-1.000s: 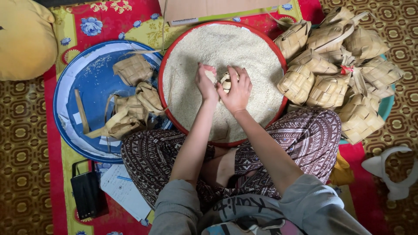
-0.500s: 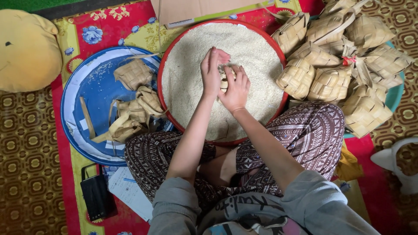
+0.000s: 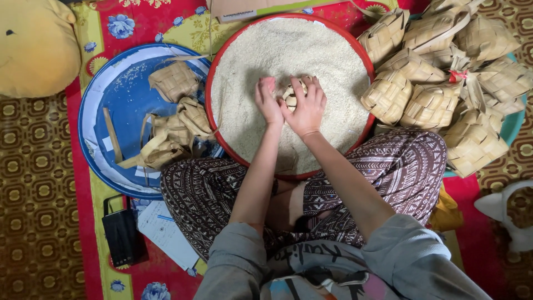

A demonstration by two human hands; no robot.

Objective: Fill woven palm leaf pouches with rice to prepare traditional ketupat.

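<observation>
Both hands are over the middle of the red rice tray [image 3: 355, 44]: right hand [image 3: 307, 108] wrapped round a woven pouch [image 3: 291, 95], left hand [image 3: 268, 103] cupped beside it. Best to keep the pouch low over the tray so stray grains land back in.

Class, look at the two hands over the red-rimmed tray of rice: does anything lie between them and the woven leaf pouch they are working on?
Nothing visible does. The left hand and right hand both touch the woven leaf pouch directly, above the rice in the red-rimmed tray.
</observation>
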